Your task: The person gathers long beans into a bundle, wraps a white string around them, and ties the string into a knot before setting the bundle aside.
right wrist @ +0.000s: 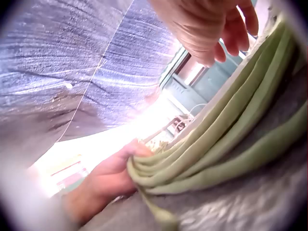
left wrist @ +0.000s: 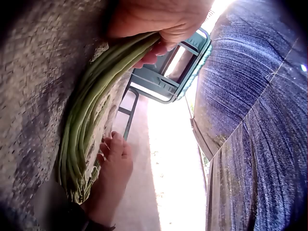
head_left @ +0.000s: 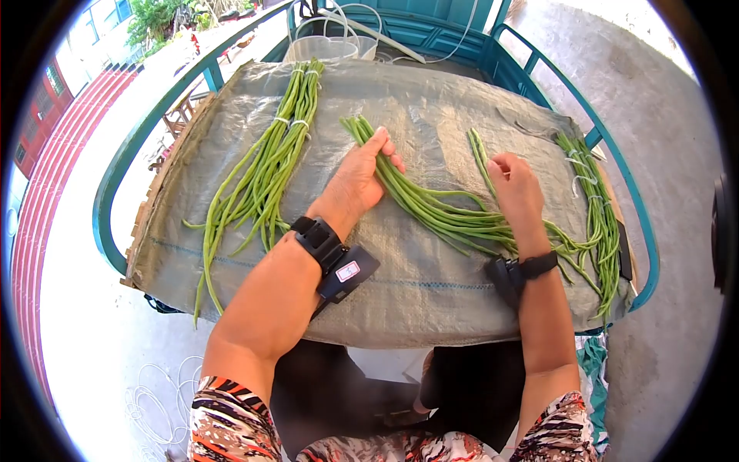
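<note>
My left hand [head_left: 358, 179] grips a bundle of long green beans [head_left: 408, 189] near its upper end, thumb on top. From there the beans sweep right across the woven sheet and pass below my right hand [head_left: 516, 189]. That hand hovers over the bundle, its fingers loosely bent with nothing seen between them in the right wrist view. Just left of its fingertips a separate long bean [head_left: 479, 150] lies on the sheet. In the left wrist view, the held beans [left wrist: 91, 106] hang in a thick curve from my left hand [left wrist: 159, 21].
Tied long beans [head_left: 289, 138] with white bands lie on the left of the woven sheet [head_left: 400, 312]; another banded bunch [head_left: 593, 192] lies along its right edge. Teal rails [head_left: 115, 192] flank the surface. Clear plastic tubs [head_left: 327, 48] stand beyond the far edge.
</note>
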Demonstrator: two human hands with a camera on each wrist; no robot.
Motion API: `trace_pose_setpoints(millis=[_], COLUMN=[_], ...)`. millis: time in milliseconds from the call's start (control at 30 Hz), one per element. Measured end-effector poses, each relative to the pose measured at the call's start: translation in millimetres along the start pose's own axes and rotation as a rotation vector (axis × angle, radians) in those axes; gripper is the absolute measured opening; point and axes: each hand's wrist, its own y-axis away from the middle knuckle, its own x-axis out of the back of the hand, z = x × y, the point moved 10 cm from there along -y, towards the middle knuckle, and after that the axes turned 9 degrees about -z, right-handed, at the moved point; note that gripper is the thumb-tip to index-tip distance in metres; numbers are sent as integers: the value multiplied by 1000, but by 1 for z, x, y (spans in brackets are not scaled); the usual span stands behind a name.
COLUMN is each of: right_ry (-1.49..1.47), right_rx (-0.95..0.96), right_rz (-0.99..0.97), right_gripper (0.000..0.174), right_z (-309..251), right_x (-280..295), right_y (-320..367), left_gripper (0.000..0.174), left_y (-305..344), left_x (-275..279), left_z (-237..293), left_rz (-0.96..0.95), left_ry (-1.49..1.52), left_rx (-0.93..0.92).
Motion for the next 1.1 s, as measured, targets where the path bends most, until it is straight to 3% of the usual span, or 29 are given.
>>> trace_pose_setpoints(millis=[100, 300, 400, 500, 600, 700, 800, 900, 1100], right_ry=[140, 200, 313, 316, 37, -345, -401, -602, -841], right_rx=[-191, -99, -7, -48, -181, -42, -88, 14, 163], right_rz=[-182, -217, -97, -76, -23, -79, -74, 89, 87], right_gripper=[24, 18, 15, 15, 20, 28, 28, 22, 13], right_z=[37, 20, 7, 2, 18, 36, 40, 17, -52], right_x=[-14, -25, -17, -10, -5, -29, -29, -4, 13], right_y=[-3, -2, -1, 0, 1, -11, -12, -6, 17], left_gripper=[12, 10, 10, 10, 11, 12, 13, 13, 20], left_y=[0, 6, 6, 6, 8, 8, 7, 4, 0], left_x=[2, 4, 5, 5, 5, 3, 1, 3, -4], left_z=[-1, -1, -1, -1, 0, 0, 1, 0, 2], left_rz=[14, 125, 115, 124, 157, 146, 122, 86, 14], left_ry=[-16, -13, -11, -23, -41, -45, -48, -61, -138], left_rx=[-1, 3, 4, 6, 8, 11, 8, 7, -4])
